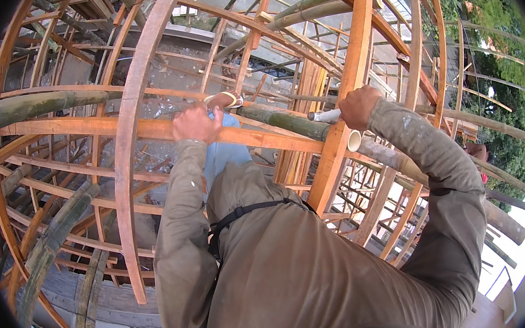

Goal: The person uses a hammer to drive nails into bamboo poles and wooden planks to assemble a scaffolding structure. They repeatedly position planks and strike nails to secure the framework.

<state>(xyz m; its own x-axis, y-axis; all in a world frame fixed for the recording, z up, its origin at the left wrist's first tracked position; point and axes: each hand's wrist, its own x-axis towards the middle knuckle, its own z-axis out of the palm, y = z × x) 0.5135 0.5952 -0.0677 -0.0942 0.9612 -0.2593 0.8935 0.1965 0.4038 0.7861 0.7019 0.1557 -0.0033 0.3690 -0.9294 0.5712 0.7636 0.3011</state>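
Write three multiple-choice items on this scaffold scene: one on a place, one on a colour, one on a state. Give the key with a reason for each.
1. Where does the left hand rest?
A. on the horizontal wooden beam
B. on a tree branch
C. on the person's chest strap

2. What colour is the short pipe at the right hand?
A. black
B. white
C. red

3. How is the right hand?
A. spread flat and open
B. closed in a grip around the pipe
C. hanging at the person's side

Key:
1 A, the fingers curl over the orange-brown beam in front of the body.
2 B, the tube sticking out from the fist towards the left is white.
3 B, the fist is closed with the pipe coming out of it, beside the upright wooden post.
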